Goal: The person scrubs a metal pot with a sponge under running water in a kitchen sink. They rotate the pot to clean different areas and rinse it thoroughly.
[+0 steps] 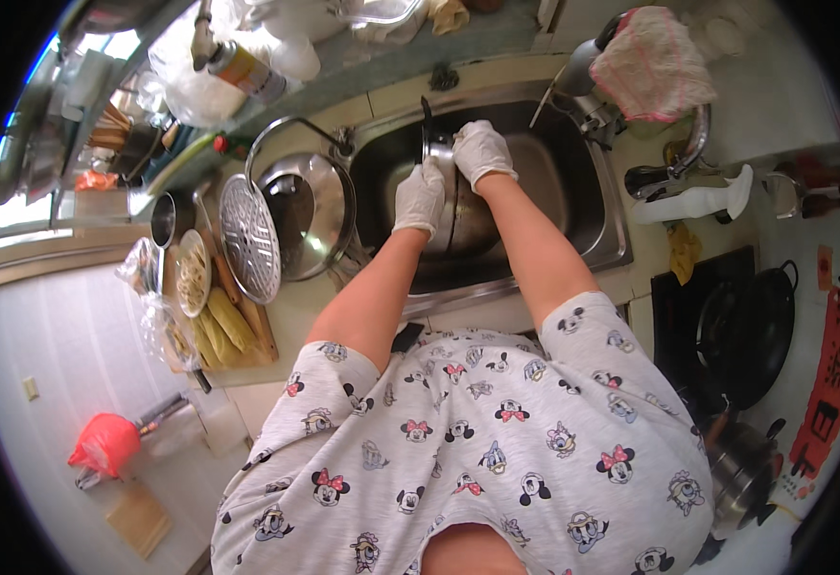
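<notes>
My left hand (pixel 421 195), in a white glove, grips the near wall of a metal pot or pan (pixel 441 154) over the sink. My right hand (pixel 483 152), gloved too, is at the vessel's right side; its fingers are curled and what they hold is partly hidden. A black handle (pixel 426 115) sticks up at the vessel's far left. Below my hands a larger round metal surface with a dark edge (pixel 469 219) lies in the stainless steel sink (pixel 591 169).
Left of the sink stand a glass lid (pixel 305 215), a perforated metal steamer plate (pixel 249 241) and a cutting board (pixel 265 338) with corn husks or cobs. To the right are the faucet (pixel 596 118) with a cloth (pixel 650 65) and a black wok (pixel 758 338).
</notes>
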Demonstrator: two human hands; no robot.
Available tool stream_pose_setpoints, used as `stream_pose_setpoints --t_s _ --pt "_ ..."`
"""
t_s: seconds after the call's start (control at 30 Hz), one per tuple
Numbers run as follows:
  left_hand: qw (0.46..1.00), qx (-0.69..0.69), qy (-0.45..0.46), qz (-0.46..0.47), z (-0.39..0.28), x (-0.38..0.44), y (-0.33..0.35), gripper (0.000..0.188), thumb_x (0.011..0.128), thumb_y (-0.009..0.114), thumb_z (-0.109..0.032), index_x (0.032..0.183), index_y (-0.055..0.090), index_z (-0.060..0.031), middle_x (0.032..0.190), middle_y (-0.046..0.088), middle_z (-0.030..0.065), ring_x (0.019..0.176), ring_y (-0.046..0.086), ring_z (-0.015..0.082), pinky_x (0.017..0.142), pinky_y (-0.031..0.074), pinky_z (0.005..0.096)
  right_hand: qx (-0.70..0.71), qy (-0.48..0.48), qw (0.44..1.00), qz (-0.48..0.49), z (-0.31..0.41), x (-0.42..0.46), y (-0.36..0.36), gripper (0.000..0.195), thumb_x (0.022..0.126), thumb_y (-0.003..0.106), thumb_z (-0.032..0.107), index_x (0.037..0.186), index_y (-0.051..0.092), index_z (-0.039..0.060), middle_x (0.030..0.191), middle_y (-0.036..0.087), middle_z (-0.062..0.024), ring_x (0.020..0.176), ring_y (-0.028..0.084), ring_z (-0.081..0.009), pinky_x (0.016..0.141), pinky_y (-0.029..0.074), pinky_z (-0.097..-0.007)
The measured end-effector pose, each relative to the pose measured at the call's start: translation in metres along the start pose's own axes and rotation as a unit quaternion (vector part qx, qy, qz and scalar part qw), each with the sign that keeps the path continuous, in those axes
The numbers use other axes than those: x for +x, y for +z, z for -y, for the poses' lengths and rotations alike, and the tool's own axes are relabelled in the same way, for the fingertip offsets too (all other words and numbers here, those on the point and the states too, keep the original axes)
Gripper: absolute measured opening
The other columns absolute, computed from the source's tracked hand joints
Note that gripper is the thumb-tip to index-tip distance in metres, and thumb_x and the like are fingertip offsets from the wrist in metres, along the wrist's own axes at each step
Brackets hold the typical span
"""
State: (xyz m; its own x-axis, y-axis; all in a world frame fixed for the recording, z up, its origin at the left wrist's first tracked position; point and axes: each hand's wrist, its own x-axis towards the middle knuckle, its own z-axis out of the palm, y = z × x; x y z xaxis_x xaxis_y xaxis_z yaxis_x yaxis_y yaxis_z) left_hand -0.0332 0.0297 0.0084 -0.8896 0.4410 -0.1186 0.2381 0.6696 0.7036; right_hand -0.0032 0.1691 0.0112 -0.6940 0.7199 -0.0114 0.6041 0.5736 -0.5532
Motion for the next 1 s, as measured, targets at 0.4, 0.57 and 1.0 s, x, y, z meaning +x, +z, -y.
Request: stream_pose_setpoints --t_s 0.4,0.57,1.0 --pt "0.970 -0.235 -0.060 0.002 0.026 -0.007 0.009 0.064 0.105 0.035 -0.053 0.107 0.071 -0.0002 0.092 0.070 0.0280 0.089 0.066 0.0453 0.079 0.050 0.0485 0.054 -0.290 0.950 -0.098 -0.003 -0.110 0.006 0.035 0.090 0.062 0.017 0.122 0.064 0.0069 0.141 0.054 -0.0146 0.137 0.045 -0.0370 0.111 0.039 -0.0485" --pt "0.982 -0.177 -0.060 0.014 0.006 -0.012 -0.002 0.062 0.106 0.037 -0.051 0.113 0.070 0.0006 0.094 0.072 0.0247 0.090 0.069 0.0355 0.079 0.050 0.0443 0.036 -0.228 0.968 -0.100 0.012 -0.049 0.022 0.033 0.091 0.061 0.022 0.119 0.067 0.0044 0.136 0.060 -0.0160 0.137 0.046 -0.0399 0.113 0.039 -0.0475" --pt "0.989 -0.076 -0.125 0.031 0.010 -0.006 0.000 0.041 0.102 0.051 -0.042 0.107 0.068 -0.0047 0.088 0.069 0.0202 0.087 0.066 0.0377 0.078 0.051 0.0415 -0.018 -0.209 0.975 -0.068 0.000 -0.084 -0.005 0.045 0.098 0.052 0.024 0.135 0.056 0.0004 0.146 0.049 -0.0227 0.140 0.042 -0.0407 0.113 0.037 -0.0493"
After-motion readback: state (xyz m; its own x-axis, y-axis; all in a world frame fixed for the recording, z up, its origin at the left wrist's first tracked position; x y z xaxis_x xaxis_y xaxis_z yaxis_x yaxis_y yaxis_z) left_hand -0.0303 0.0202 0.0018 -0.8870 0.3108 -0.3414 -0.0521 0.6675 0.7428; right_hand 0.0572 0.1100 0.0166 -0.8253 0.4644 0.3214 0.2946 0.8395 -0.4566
